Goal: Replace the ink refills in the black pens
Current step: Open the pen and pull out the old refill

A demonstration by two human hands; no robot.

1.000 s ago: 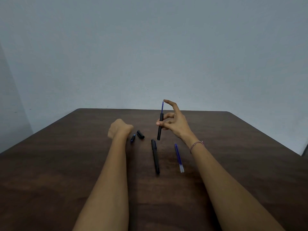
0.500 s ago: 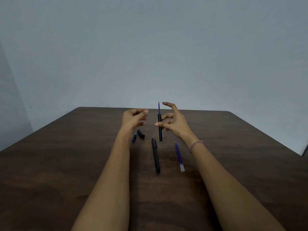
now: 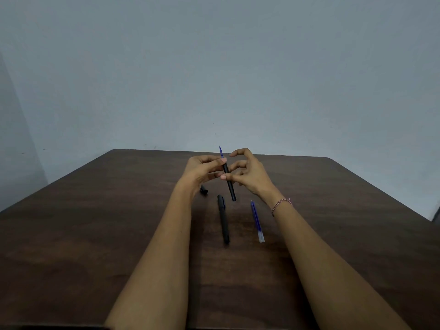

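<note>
So my right hand (image 3: 250, 177) and left hand (image 3: 202, 170) both pinch one black pen (image 3: 231, 189), its blue refill (image 3: 221, 152) poking out at 12 o'clock. The other pen (image 3: 223, 220) lies at 6 o'clock, not opened yet, I think. Two loose refills (image 3: 256, 217) wait at 4 o'clock.

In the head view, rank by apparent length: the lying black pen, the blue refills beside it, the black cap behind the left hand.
1. Lying black pen.
2. Blue refills, only slightly shorter.
3. Black cap, clearly smallest, though the left hand hides part.
</note>
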